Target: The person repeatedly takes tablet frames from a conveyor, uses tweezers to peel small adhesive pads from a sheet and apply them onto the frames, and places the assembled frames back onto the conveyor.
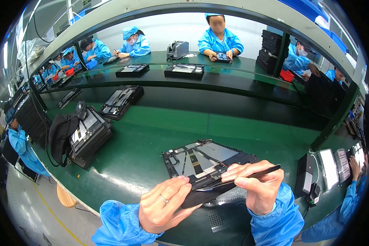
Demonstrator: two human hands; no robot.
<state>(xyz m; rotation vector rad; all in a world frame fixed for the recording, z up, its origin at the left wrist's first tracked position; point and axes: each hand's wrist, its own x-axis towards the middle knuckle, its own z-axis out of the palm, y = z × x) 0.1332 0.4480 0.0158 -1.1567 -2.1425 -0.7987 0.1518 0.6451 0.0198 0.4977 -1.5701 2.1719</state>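
Left hand (162, 205) and right hand (261, 186) held a dark panel (215, 191), closed about its eight- and two-o'clock ends; opened device (207, 158) lay beyond, at twelve o'clock.

Glossy green workbench (143, 164) — dark stack of flat electronics (89, 137) toward the left, black-and-white box (304, 175) toward the right

The green surface (131, 149) is brightly lit, and white glare is cast on it left of the left grip (164, 203). Both it and the right grip (263, 189) are rendered sharply. Beyond them, the overhead beam (184, 7) is bowed into an arch and a person's face (216, 24) is blurred. All around, the rim is softened and the corners are blacked out.
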